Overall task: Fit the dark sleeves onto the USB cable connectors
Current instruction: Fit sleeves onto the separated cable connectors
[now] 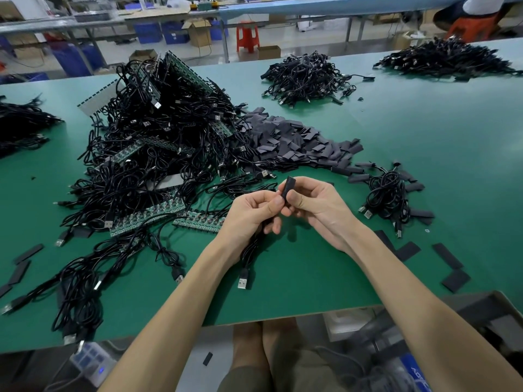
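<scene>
Bench: we record a green-topped work bench [424, 131], seen from above and carrying all the stock listed below.
Left grip [249, 215]: fingers curled round a thin black USB cable [250, 250], thumb and forefinger pinching it right at the sleeve's lower end.
Right grip [319, 205]: thumb and fingers pinching a short dark tubular sleeve [288, 187], held upright above the bench's near middle.
Join: we cannot tell whether a connector end is inside the sleeve; the fingers hide it.
Cable tail: it hangs from the left grip down to the bench, ending in a black plug with a silver metal USB connector [243, 282] that lies between the forearms.
Sleeve stock: a heap of flat dark grey sleeves [297, 142] lies beyond the grips, touching the cable mound.
Cable stock: a large mound of black cables tangled with green circuit-board strips [158, 142] sits left of centre.
Small bundle: a coil of black cables [387, 193] lies right of the grips, loose sleeves around it.
Strays: flat dark sleeves [448, 256] lie near the right edge.
Far stock: two more black cable heaps [305, 77] lie at the far side.
Below: an open cardboard box [498, 306] stands at lower right.
</scene>
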